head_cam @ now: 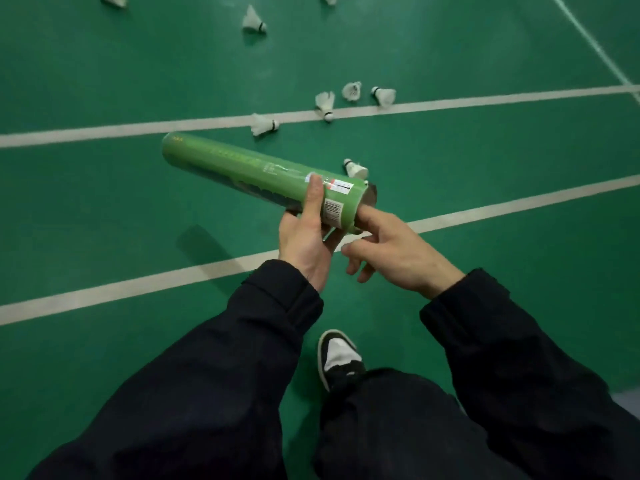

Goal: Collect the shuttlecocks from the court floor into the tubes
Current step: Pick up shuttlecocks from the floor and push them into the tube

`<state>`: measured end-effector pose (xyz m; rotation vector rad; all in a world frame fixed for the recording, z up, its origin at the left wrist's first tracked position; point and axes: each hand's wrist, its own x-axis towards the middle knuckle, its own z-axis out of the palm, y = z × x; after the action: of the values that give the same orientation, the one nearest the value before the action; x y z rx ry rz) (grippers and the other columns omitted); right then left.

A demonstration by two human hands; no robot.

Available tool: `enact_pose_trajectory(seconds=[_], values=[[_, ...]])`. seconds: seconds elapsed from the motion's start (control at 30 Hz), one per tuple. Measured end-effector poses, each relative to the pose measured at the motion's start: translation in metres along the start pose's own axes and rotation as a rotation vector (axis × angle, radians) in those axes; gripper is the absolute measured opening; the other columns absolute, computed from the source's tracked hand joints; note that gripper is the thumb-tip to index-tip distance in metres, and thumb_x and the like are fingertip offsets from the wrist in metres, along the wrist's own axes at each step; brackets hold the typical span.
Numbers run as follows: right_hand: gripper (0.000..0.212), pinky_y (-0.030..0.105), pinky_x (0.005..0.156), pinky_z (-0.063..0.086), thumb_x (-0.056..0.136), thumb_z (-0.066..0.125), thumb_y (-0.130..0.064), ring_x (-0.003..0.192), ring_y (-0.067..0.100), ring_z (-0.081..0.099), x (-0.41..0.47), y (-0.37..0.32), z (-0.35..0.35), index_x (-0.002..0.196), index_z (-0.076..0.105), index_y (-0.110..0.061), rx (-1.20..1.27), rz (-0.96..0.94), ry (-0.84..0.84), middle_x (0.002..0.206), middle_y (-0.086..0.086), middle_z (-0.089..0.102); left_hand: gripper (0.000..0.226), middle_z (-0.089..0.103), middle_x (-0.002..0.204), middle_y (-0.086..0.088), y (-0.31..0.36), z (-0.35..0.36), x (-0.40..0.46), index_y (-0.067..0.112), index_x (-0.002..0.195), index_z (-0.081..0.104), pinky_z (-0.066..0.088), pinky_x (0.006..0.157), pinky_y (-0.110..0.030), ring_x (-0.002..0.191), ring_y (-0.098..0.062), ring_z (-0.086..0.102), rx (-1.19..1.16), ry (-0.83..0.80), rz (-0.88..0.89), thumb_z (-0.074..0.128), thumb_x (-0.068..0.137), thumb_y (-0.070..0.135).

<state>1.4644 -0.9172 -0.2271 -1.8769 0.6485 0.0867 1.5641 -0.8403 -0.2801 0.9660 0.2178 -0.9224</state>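
Note:
A long green shuttlecock tube [242, 164] is held almost level above the court, its open end pointing right. My left hand [308, 237] grips it near that end, thumb over the label. My right hand [391, 251] is at the tube's mouth with fingers spread, index finger touching the rim, holding nothing that I can see. White shuttlecocks lie on the floor: one [356, 168] just past the tube's mouth, one [264, 124] on a white line, and three more [353, 95] in a group farther right.
Further shuttlecocks lie at the top: one [254, 20] in the middle, others at the frame's edge. White court lines [104, 131] cross the green floor. My black-and-white shoe [339, 358] and dark trouser leg stand below the hands.

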Motion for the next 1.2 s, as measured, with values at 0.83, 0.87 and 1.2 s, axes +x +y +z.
enact_pose_trajectory(seconds=[0.83, 0.87, 1.2], values=[[0.03, 0.034, 0.067, 0.052, 0.099, 0.046, -0.036, 0.077, 0.016, 0.064, 0.238, 0.18, -0.187, 0.095, 0.07, -0.018, 0.536, 0.067, 0.29, 0.099, 0.002, 0.074, 0.049, 0.08, 0.108, -0.011, -0.003, 0.14, 0.284, -0.001, 0.133, 0.06, 0.062, 0.076, -0.032, 0.093, -0.018, 0.077, 0.237, 0.178, -0.086, 0.066, 0.101, 0.035], [0.023, 0.035, 0.078, 0.053, 0.099, 0.051, -0.032, 0.089, 0.014, 0.064, 0.254, 0.197, -0.18, 0.097, 0.072, -0.022, 0.341, 0.09, 0.279, 0.108, 0.0, 0.072, 0.05, 0.08, 0.108, -0.01, -0.005, 0.132, 0.293, -0.001, 0.134, 0.059, 0.062, 0.076, -0.032, 0.093, -0.018, 0.077, 0.246, 0.18, -0.065, 0.066, 0.101, 0.036], [0.044, 0.041, 0.081, 0.057, 0.101, 0.051, -0.009, 0.1, 0.026, 0.063, 0.346, 0.273, -0.126, 0.144, 0.052, -0.018, -0.918, -0.1, 0.123, 0.133, 0.006, 0.065, 0.054, 0.08, 0.108, -0.014, 0.013, 0.067, 0.309, -0.003, 0.132, 0.06, 0.064, 0.074, -0.034, 0.09, -0.021, 0.077, 0.196, 0.186, -0.041, 0.066, 0.097, 0.038]])
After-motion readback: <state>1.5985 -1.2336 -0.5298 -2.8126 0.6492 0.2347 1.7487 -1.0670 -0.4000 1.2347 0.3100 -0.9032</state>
